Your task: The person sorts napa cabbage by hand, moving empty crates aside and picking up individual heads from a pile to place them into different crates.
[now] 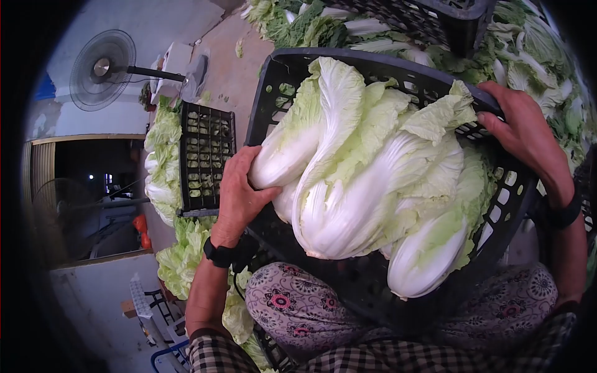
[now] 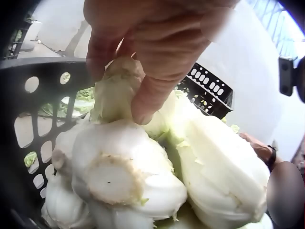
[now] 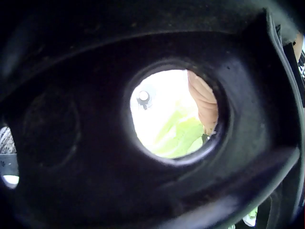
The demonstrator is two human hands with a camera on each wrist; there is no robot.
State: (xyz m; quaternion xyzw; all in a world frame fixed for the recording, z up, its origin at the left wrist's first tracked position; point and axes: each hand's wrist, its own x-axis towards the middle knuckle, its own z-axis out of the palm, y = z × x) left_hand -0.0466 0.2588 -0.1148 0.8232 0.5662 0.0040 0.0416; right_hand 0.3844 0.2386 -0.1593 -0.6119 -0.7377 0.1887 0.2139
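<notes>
A black slotted crate [image 1: 348,59] holds several napa cabbages [image 1: 367,211], tilted across the person's lap. At the crate's left side the left hand [image 1: 239,189] grips the pale base of one cabbage [image 1: 280,155]. In the left wrist view, fingers and thumb of the left hand [image 2: 147,52] pinch that cabbage [image 2: 114,95] above other white cabbage bases [image 2: 114,176]. The right hand [image 1: 528,130] is curled over the crate's upper right rim, thumb inside near a leaf. Through a crate hole, the right wrist view shows part of a hand and a leaf [image 3: 178,136].
Another black crate [image 1: 208,155] stands to the left, with cabbages [image 1: 163,161] beside it. Heaps of cabbages [image 1: 535,68] lie beyond the held crate, under a further black crate [image 1: 457,18]. A fan [image 1: 102,69] stands at the upper left.
</notes>
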